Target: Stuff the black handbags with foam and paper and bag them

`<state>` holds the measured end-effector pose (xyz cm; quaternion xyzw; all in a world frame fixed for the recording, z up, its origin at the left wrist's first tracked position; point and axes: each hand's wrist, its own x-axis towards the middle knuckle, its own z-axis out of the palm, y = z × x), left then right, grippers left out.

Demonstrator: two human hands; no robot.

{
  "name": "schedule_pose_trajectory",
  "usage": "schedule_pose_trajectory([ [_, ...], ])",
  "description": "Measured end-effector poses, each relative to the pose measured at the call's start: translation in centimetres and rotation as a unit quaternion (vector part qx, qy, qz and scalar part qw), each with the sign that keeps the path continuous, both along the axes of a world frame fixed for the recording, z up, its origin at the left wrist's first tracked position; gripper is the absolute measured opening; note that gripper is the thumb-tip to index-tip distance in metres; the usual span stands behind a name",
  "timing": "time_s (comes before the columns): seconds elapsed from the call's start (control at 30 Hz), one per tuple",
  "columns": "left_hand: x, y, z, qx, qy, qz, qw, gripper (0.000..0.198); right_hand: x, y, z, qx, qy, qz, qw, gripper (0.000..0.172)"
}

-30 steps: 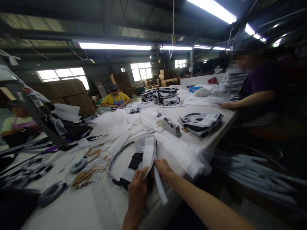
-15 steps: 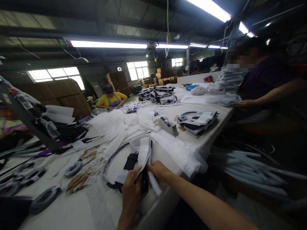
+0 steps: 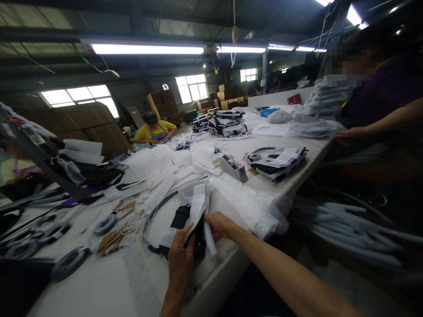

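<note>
A black bag with white wrapping and a long wrapped strap looped to its left lies at the table's near edge. My left hand grips the bag's near side, thumb up along a white strip that stands over the bag. On the other side, my right hand has its fingers closed at the bag's edge, beside a white rolled sheet that hangs down. The fingertips of my right hand are partly hidden behind the wrapping.
Beyond the bag stand a tape dispenser and another wrapped bag. Crumpled clear plastic lies to the right. Brown tags and coiled straps are at left. A co-worker's hand rests at the table's right edge.
The view has shifted slightly, so the background appears further right. Both hands keep their hold on the bag, and the white rolled sheet hangs a little more upright.
</note>
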<state>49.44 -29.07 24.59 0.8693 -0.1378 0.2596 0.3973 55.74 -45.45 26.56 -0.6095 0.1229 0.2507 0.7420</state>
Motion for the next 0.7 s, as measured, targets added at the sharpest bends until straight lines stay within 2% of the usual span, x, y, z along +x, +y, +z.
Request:
schedule_pose_trajectory([
  [0.2,-0.3,-0.1,-0.1,0.017,-0.012,0.000,1.000,0.032,-1.7,-1.4,0.8,0.006,0.007,0.112,0.994,0.028],
  [0.33,-0.6,-0.4,0.2,0.006,0.004,0.001,1.000,0.034,-2.5,-2.9,0.2,0.016,0.017,0.195,0.980,0.024],
  [0.4,-0.7,-0.3,0.6,-0.002,0.015,-0.002,1.000,0.033,-2.9,-2.8,-0.2,0.024,0.022,0.193,0.981,0.024],
  [0.57,-1.2,0.6,2.6,0.052,0.038,-0.062,0.996,0.032,-2.3,-1.1,-0.8,0.038,0.001,0.102,0.994,0.015],
  [0.63,-1.6,0.7,3.4,0.100,0.046,-0.068,0.992,0.034,-1.6,-0.6,-0.9,0.033,-0.002,0.086,0.996,0.015],
  [0.7,-2.2,0.3,3.8,0.181,0.042,-0.045,0.982,0.040,-1.1,-0.2,-0.9,0.027,-0.001,0.081,0.996,0.016],
])
